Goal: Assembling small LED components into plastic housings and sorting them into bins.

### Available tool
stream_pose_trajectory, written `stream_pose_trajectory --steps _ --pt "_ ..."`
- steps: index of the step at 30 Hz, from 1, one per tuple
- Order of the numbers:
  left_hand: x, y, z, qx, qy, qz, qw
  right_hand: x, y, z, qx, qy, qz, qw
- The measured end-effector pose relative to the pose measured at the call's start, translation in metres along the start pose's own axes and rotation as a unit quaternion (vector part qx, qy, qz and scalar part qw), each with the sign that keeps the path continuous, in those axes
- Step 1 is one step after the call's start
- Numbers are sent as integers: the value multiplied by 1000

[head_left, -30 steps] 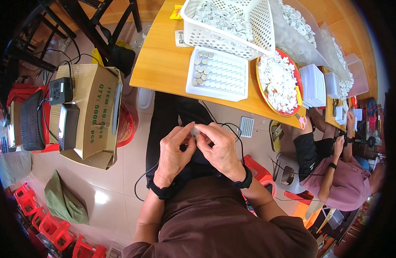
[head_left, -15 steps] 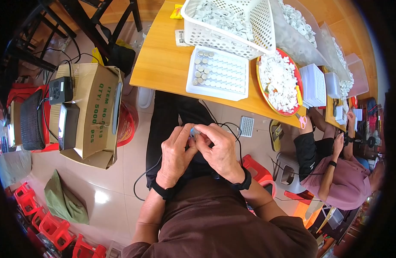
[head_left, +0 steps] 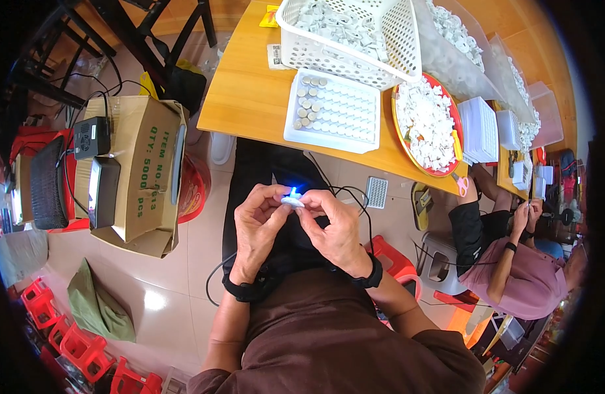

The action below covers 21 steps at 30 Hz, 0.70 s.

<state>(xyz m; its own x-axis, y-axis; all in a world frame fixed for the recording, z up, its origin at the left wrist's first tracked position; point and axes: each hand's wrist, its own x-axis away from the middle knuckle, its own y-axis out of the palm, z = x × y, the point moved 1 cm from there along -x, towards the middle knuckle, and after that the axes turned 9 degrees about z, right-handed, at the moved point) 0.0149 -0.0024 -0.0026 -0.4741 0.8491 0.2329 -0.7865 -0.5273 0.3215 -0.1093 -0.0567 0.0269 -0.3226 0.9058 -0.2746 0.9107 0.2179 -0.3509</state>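
Note:
Over my lap, a small white LED light (head_left: 292,200) glows bright blue at its top. My left hand (head_left: 258,220) pinches one side of it between thumb and fingertips. On its other side, my right hand (head_left: 335,230) grips it the same way; the fingertips hide part of its edge. Beyond my hands, a white tray (head_left: 355,113) with rows of round pockets rests at the table's near edge. Several silvery button cells (head_left: 308,105) sit in its left part.
On the wooden table (head_left: 240,92) stand a white perforated basket (head_left: 342,56) of small clear-white parts, a red-rimmed plate (head_left: 455,125) heaped with white pieces, and stacked trays (head_left: 478,131). Pink-handled scissors (head_left: 461,185) overhang the edge. A cardboard box (head_left: 142,171) is at left; another person (head_left: 512,276) sits at right.
The light in my fingers now shows bright blue and is less covered. My left hand has shifted slightly left and my fingertips have spread apart around it. The other person's hands have come together lower.

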Motion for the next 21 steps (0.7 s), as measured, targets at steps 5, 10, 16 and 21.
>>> stream_pose_trajectory --steps 5,10,16,21 --pt "-2 -1 1 42 -4 -21 999 1 2 3 -13 15 7 1000" --pt "-3 0 3 79 -14 -22 996 0 3 3 -38 31 8 999" --pt "-3 -2 -1 186 -84 -31 979 5 6 5 -32 49 2 998" --pt "-2 -7 0 216 -104 -38 970 7 8 1 -55 38 -3 998"
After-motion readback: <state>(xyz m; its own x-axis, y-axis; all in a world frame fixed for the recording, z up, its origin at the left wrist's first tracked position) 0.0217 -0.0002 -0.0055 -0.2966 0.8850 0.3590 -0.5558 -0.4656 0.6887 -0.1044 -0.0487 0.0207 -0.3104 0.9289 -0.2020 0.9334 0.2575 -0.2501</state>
